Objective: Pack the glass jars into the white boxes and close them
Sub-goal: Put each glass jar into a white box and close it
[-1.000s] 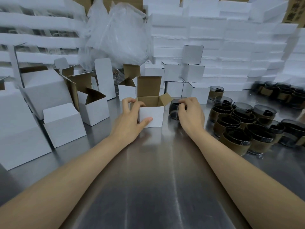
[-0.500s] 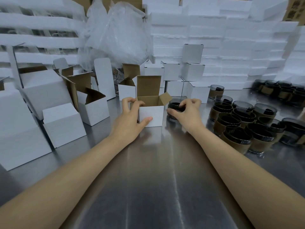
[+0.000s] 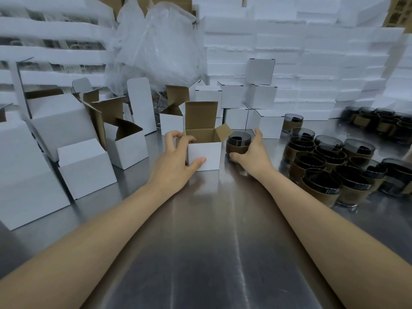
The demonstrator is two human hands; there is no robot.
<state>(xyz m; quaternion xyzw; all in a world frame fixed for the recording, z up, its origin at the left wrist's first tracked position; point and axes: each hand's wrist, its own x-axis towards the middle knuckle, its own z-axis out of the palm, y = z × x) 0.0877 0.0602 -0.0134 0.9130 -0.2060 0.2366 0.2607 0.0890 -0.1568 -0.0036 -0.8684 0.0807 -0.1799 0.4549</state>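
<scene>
A small white box (image 3: 206, 155) stands open on the steel table, its brown lid flap upright behind it. My left hand (image 3: 176, 161) holds this box, thumb on the front face and fingers curled over the left rim. Just to the right of the box stands a dark glass jar (image 3: 238, 143) with a brown paper band. My right hand (image 3: 252, 155) grips that jar from the right side, thumb low in front and fingers round the back. The box's inside looks empty.
Several more banded dark jars (image 3: 330, 166) crowd the table at right. Open and folded white boxes (image 3: 87, 163) stand at left, closed ones (image 3: 260, 94) are stacked behind. White foam slabs and a clear plastic bag (image 3: 156, 45) fill the back. Bare steel table (image 3: 211, 241) lies near me.
My right hand has shifted from lying over the jar's top to gripping it round its right side. The left hand and box have stayed put.
</scene>
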